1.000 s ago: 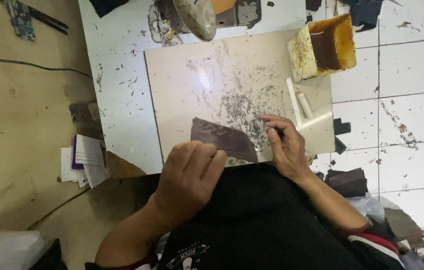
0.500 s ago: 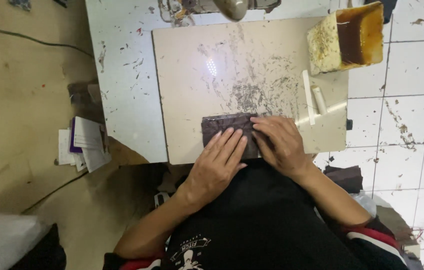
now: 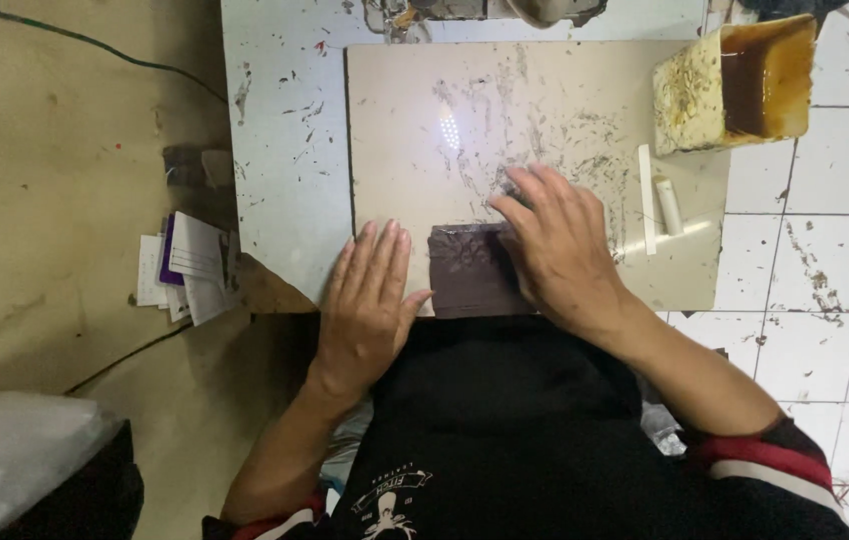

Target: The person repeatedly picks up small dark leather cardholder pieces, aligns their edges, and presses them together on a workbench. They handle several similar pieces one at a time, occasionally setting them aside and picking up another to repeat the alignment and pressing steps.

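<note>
Dark brown and flat, a rectangular piece of leather-like material [image 3: 470, 270] lies at the near edge of a glossy beige tile slab [image 3: 415, 130], just in front of the person's black shirt [image 3: 505, 420].

In the head view, looking straight down, the left hand [image 3: 365, 305] lies palm down with its fingers stretched out and together. Its thumb touches the left edge of the dark piece, while the rest of the hand rests on the slab's near left corner and partly hangs over it. It grasps nothing; it lies flat.

The right hand [image 3: 560, 250] is spread open over the right part of the dark piece, covering that end, with the fingers reaching forward onto the scratched, speckled middle of the slab. It too presses flat and closes round nothing. The piece therefore sits between the two hands, pinned under the right one and touched at the side by the left.

The slab rests on a paint-flecked white table [image 3: 280, 150]. At the far right corner stands a stained yellow square tub of brown liquid [image 3: 735, 85]. Near it, well apart from the right hand, lie a thin white strip [image 3: 648, 198] and a short white stick [image 3: 668, 205]. Left of the table, on the tan floor, sits a small stack of white and purple papers [image 3: 185, 265].
</note>
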